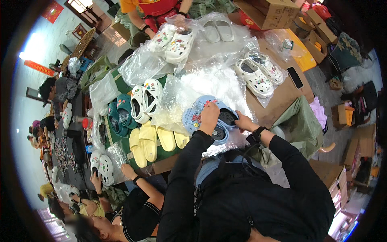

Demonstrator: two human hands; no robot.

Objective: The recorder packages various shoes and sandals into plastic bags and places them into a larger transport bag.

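A pair of light-blue clogs [195,109] with red charms lies close in front of me. My left hand [209,117] is closed over the upper of the clogs, its fingertips partly hidden. At the heel side, my right hand [244,122] pinches the edge of the right clog with thumb and fingers. Crumpled clear plastic [213,84] spreads on the table beyond and under the pair. Left of it are yellow slides [148,142], white clogs [151,97] with charms and teal clogs [127,115].
Across the table a person in red handles bagged white clogs [179,46]. Grey slides [217,30] lie beside them. At right are bagged white clogs [254,78], a phone [295,77] and a cardboard box [270,14]. At my left a person holds white clogs [105,169].
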